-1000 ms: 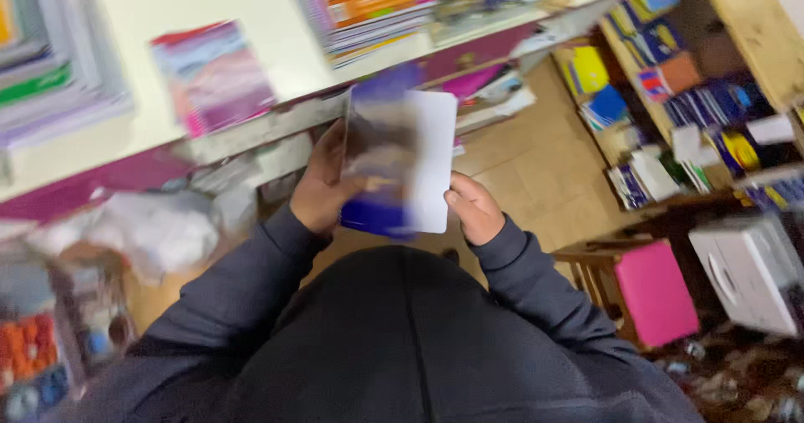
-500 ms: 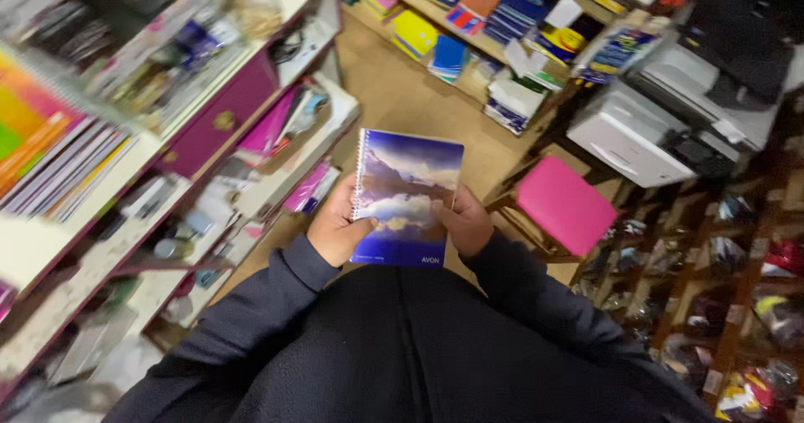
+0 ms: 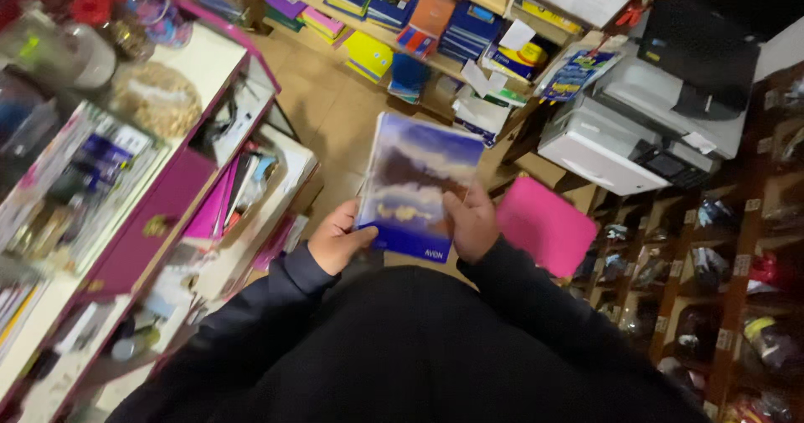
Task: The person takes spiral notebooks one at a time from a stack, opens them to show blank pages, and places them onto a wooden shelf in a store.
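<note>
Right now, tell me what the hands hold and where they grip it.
A notebook with a cloudy-sky cover: left hand at its lower left corner, right hand on its lower right edge.

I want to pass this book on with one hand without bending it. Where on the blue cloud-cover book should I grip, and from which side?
Judging by its pose, grip the book at a long side edge near the lower half, coming in from the side. It is thin, flat and held cover-up; the left hand and right hand already pinch its lower corners, thumbs on the cover, leaving the far end free.
</note>
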